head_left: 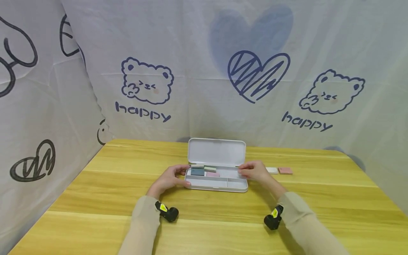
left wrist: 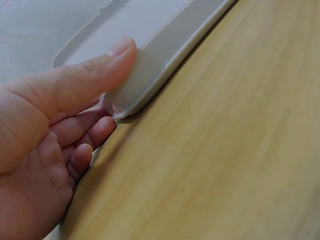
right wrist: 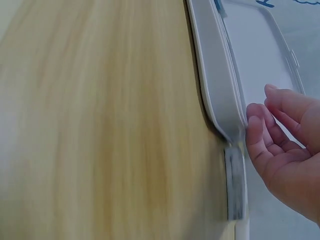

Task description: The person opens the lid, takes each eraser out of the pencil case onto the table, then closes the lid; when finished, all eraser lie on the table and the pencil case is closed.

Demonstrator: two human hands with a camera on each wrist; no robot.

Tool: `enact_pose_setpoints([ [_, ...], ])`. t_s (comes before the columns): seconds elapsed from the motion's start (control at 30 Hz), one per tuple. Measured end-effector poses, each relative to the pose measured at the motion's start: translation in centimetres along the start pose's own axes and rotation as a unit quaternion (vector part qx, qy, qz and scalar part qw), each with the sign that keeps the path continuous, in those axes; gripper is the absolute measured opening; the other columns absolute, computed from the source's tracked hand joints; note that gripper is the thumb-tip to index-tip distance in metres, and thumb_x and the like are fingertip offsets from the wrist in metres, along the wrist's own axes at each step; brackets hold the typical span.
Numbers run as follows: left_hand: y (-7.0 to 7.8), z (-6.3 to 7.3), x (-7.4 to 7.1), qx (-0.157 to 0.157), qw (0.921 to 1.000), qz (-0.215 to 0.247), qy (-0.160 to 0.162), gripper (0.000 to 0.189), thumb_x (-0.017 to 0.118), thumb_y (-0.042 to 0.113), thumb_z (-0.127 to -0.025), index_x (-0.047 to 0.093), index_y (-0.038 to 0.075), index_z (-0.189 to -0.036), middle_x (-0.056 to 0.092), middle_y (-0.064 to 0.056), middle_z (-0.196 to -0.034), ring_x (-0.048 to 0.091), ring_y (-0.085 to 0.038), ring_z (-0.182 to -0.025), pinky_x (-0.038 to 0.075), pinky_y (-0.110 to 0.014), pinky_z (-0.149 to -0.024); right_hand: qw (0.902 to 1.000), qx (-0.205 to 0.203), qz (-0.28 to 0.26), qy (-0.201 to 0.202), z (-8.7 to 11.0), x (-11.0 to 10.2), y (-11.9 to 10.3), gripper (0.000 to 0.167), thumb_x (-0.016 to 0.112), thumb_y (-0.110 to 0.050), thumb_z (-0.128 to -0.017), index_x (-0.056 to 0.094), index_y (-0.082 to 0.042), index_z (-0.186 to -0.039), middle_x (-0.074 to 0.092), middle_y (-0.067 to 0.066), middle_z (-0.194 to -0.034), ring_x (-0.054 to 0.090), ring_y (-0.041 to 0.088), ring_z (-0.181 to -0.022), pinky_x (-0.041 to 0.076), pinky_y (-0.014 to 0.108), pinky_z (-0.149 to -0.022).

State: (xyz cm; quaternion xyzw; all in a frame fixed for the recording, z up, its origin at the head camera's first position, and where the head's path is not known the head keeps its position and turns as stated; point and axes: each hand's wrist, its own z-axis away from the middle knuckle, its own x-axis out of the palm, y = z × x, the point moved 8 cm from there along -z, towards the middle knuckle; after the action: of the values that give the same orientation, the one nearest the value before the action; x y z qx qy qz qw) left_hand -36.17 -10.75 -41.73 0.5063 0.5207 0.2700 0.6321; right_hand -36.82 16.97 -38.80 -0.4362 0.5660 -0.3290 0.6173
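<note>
A white pencil case [head_left: 207,182] lies on the table, its lid [head_left: 216,152] raised at the back. Inside, toward the left, sit a blue block [head_left: 197,172], a pink block [head_left: 213,174], a pale green block [head_left: 210,169] and a pale grey one [head_left: 197,165], all eraser-like. My left hand [head_left: 170,177] grips the left end, thumb [left wrist: 120,60] over the rim and fingers at the outer side. Loosely bent, my right hand [head_left: 256,171] is at the right end with its fingertips [right wrist: 255,111] beside the rim; nothing shows between thumb and fingers.
To the right of the case lie a white block [head_left: 272,170] and a salmon-pink block [head_left: 285,170]. In the right wrist view a greyish block [right wrist: 235,182] is close to the case's corner. A printed cloth [head_left: 204,88] hangs behind the wooden table [head_left: 207,226].
</note>
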Motion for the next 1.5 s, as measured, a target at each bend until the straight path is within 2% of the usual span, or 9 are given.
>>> enact_pose_setpoints([
  [0.2, -0.1, -0.1, -0.1, 0.0, 1.0, -0.001, 0.001, 0.065, 0.078, 0.009, -0.065, 0.05, -0.001, -0.123, 0.054, -0.01, -0.109, 0.047, -0.024, -0.098, 0.037, -0.038, -0.088, 0.9994, -0.018, 0.029, 0.006, -0.4, 0.8, -0.9, 0.022, 0.067, -0.001, -0.076, 0.063, 0.013, -0.093, 0.062, 0.002, -0.071, 0.052, 0.005, -0.059, 0.047, 0.022, -0.055],
  [0.37, -0.1, -0.1, -0.1, -0.006, 1.0, -0.002, 0.005, 0.065, 0.079, 0.009, -0.065, 0.051, 0.0, -0.123, 0.054, -0.01, -0.109, 0.046, -0.025, -0.099, 0.037, -0.038, -0.088, 0.9987, -0.031, 0.039, -0.011, -0.7, 2.0, -1.6, 0.022, 0.067, -0.001, -0.077, 0.063, 0.013, -0.093, 0.064, 0.007, -0.076, 0.054, 0.006, -0.061, 0.049, 0.026, -0.058],
  [0.7, -0.1, -0.1, -0.2, -0.003, 1.0, -0.003, 0.005, 0.066, 0.078, 0.009, -0.065, 0.05, -0.001, -0.123, 0.054, -0.011, -0.109, 0.046, -0.025, -0.099, 0.037, -0.037, -0.088, 0.9946, -0.075, 0.064, -0.032, -1.5, 4.6, -2.7, 0.02, 0.067, -0.002, -0.076, 0.064, 0.011, -0.09, 0.065, 0.011, -0.078, 0.052, 0.005, -0.06, 0.047, 0.024, -0.056],
  [0.97, 0.0, -0.1, -0.1, -0.002, 1.0, 0.001, 0.0, 0.065, 0.078, 0.009, -0.065, 0.05, -0.002, -0.123, 0.054, -0.012, -0.11, 0.046, -0.026, -0.099, 0.036, -0.037, -0.088, 0.9946, -0.067, 0.066, -0.044, -1.7, 5.9, -2.5, 0.02, 0.069, -0.004, -0.075, 0.066, 0.009, -0.09, 0.065, 0.01, -0.079, 0.053, 0.007, -0.064, 0.047, 0.025, -0.06],
  [1.2, 0.0, -0.1, 0.0, 0.003, 1.0, 0.003, -0.004, 0.065, 0.078, 0.008, -0.066, 0.049, -0.004, -0.123, 0.053, -0.014, -0.111, 0.046, -0.027, -0.1, 0.036, -0.04, -0.089, 0.9922, -0.066, 0.087, -0.06, -1.6, 6.6, -2.0, 0.021, 0.069, -0.004, -0.075, 0.066, 0.008, -0.093, 0.066, 0.013, -0.087, 0.057, 0.01, -0.072, 0.047, 0.026, -0.065],
  [1.5, 0.3, 0.1, -0.1, -0.007, 1.0, 0.004, -0.001, 0.066, 0.078, 0.008, -0.065, 0.05, -0.003, -0.123, 0.054, -0.013, -0.111, 0.046, -0.026, -0.1, 0.036, -0.039, -0.089, 0.9914, -0.071, 0.082, -0.074, -1.3, 6.8, -2.2, 0.021, 0.068, -0.005, -0.077, 0.066, 0.008, -0.094, 0.066, 0.014, -0.088, 0.056, 0.01, -0.072, 0.047, 0.025, -0.065],
])
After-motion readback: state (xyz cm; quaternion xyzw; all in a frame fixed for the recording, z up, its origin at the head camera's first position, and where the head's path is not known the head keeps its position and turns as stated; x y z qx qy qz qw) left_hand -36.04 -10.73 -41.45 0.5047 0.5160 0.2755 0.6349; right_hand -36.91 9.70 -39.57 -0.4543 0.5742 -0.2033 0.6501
